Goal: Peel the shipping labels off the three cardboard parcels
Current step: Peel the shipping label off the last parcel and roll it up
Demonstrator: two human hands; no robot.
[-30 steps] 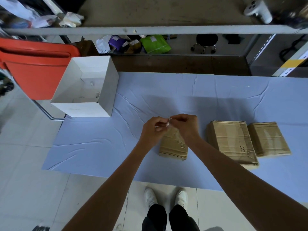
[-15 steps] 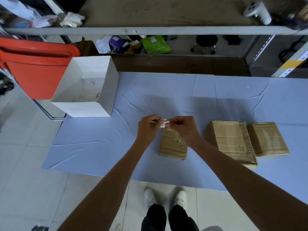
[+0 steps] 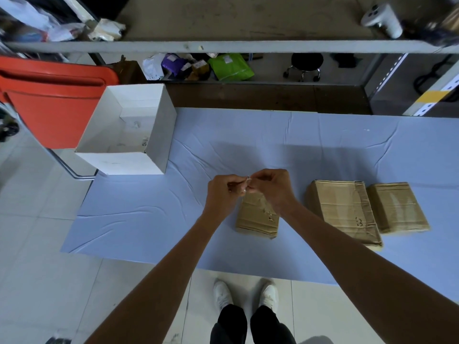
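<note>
brown cardboard, three pieces of it: the parcels lie in a row on the blue-covered bench, towards its near edge and on its right half. the left parcel sits apart from the other two. the middle parcel and the right parcel lie side by side, touching or nearly so. the middle one has a dark mark written near its near end, too small to read. the left one shows torn, scuffed patches on its top face.

both hands are over the far end of the left parcel, fingers curled in. the left hand and the right hand meet at the fingertips and pinch a small whitish label between them. it is crumpled small and held just above the cardboard. whether it is still stuck to the parcel anywhere cannot be told.

an open white box stands at the bench's far left corner, with a few small scraps on its floor. a red chair stands off the bench beyond that corner. white shoes show on the tiled floor below the near edge.
</note>
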